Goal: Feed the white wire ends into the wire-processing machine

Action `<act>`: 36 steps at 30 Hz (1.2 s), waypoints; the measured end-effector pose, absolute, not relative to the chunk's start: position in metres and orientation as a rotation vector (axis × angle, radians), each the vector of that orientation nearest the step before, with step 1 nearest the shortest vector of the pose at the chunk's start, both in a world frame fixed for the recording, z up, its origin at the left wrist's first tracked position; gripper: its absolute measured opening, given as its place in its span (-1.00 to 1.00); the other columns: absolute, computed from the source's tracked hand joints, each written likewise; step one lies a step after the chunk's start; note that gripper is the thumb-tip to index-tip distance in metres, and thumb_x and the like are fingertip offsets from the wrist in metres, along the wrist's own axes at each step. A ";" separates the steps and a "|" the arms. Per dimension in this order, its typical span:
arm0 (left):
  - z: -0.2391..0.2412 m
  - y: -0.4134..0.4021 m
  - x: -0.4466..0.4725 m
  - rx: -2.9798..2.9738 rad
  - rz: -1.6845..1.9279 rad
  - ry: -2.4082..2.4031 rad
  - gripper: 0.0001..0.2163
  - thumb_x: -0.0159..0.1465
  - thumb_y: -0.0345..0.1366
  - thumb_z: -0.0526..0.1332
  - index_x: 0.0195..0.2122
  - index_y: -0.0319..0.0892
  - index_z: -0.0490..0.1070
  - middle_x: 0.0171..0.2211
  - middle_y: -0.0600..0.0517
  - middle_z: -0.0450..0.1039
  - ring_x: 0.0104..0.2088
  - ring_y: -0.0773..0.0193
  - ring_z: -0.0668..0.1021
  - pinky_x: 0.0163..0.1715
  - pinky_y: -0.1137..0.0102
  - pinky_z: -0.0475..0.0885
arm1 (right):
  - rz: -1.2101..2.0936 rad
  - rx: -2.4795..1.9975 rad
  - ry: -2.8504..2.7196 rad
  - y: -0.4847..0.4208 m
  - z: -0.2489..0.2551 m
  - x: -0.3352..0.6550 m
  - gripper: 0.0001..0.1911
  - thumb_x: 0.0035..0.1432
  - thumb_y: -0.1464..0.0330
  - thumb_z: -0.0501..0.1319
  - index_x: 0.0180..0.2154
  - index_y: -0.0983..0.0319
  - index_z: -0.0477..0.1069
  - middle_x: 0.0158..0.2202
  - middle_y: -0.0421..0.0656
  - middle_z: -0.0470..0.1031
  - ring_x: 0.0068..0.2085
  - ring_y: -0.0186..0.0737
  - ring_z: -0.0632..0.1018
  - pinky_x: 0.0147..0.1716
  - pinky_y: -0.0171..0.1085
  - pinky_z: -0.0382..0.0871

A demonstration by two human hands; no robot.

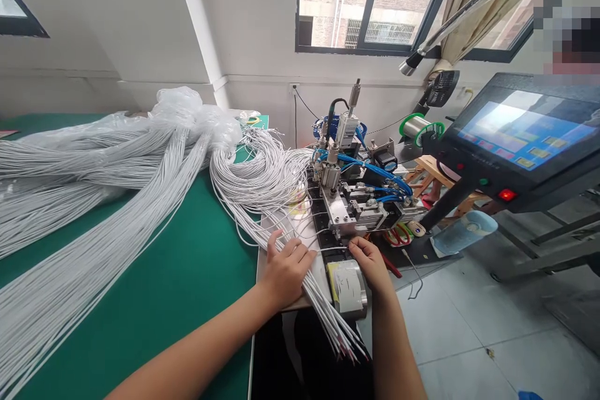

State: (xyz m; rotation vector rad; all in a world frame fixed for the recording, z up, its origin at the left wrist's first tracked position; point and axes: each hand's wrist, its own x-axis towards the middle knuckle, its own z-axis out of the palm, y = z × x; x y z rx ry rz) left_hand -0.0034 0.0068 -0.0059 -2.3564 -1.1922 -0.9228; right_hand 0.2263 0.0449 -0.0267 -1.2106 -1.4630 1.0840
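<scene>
My left hand [285, 269] rests closed over a bundle of thin white wires [328, 312] that runs off the table's front edge, its stripped ends pointing down toward me. My right hand [370, 259] is pinched on a single white wire [334, 250] right at the front of a small metal machine [349, 203] with blue air hoses. The wire stretches across between my two hands. A small white box [349, 287] sits just below my right hand.
Large bunches of white wires [94, 200] lie across the green table [187, 275], some in a clear bag [182, 106]. A touchscreen panel [520, 131] stands on the right, a wire spool [415, 128] behind the machine. Scissors [398, 235] lie beside it.
</scene>
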 end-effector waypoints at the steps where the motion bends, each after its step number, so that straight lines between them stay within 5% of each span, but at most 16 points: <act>1: -0.006 0.007 -0.004 -2.356 -0.924 -1.195 -0.79 0.19 -0.46 0.11 -0.21 -0.11 0.47 -0.42 0.04 0.51 -0.20 0.16 0.51 0.16 -0.01 -0.01 | 1.079 -1.209 -1.460 0.045 -0.027 0.226 -0.67 0.09 0.14 0.17 -0.54 0.20 0.20 -0.57 -0.30 0.13 -0.50 -0.32 0.19 -0.49 -0.34 0.11; 15: -0.008 0.006 -0.004 -2.348 -0.925 -1.234 -0.84 0.20 -0.41 0.14 -0.25 -0.09 0.46 -0.45 0.05 0.49 -0.18 0.14 0.50 0.15 -0.02 -0.01 | 1.362 -1.184 -1.157 0.048 -0.044 0.223 -0.62 -0.07 0.09 0.28 -0.56 0.19 0.20 -0.62 -0.34 0.11 -0.57 -0.37 0.14 -0.56 -0.35 0.03; 28: -0.011 0.011 -0.005 -2.306 -0.962 -1.221 -0.80 0.17 -0.41 0.17 -0.19 -0.10 0.49 -0.17 0.02 0.54 -0.10 0.12 0.49 0.20 -0.02 -0.08 | 0.876 -1.436 -1.384 0.017 -0.018 0.240 -0.59 0.11 0.02 0.20 -0.47 0.25 0.37 -0.57 -0.25 0.23 -0.51 -0.30 0.24 -0.52 -0.33 0.11; 36: 0.002 0.010 -0.010 -2.445 -1.069 -0.855 -0.86 0.33 -0.38 0.15 -0.15 -0.09 0.46 -0.32 0.14 0.56 -0.18 0.35 0.53 0.21 0.16 -0.03 | 0.688 -1.279 -1.736 -0.013 0.012 0.229 -0.75 0.24 0.19 0.16 -0.35 0.22 0.46 -0.44 -0.15 0.44 -0.43 -0.23 0.41 -0.43 -0.31 0.29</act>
